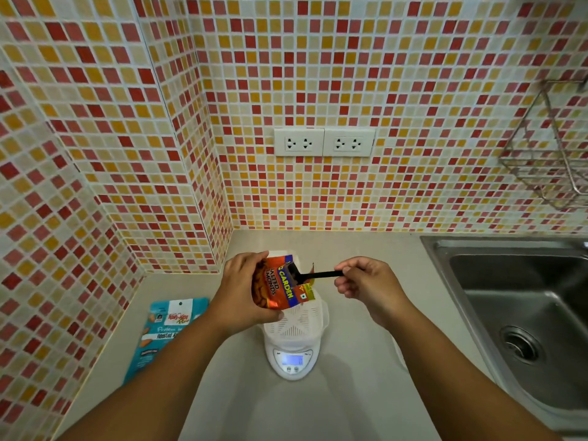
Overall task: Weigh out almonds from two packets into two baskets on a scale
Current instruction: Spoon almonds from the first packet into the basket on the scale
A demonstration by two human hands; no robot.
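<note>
The left hand (245, 291) grips an orange almond packet (280, 286) above the white basket (297, 323), which sits on the scale (294, 361) mid-counter. The right hand (366, 288) pinches a black scoop (305, 275), its head inside the packet mouth. A blue packet (165, 332) lies flat by the counter's (350, 393) left edge, a sink (525, 313) on the right.

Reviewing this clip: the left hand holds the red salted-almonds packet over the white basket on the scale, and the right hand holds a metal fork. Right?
Not quite. In the head view the right hand holds a black spoon, not a metal fork. The rest stands: the left hand holds the red packet over the white basket on the scale.
</note>
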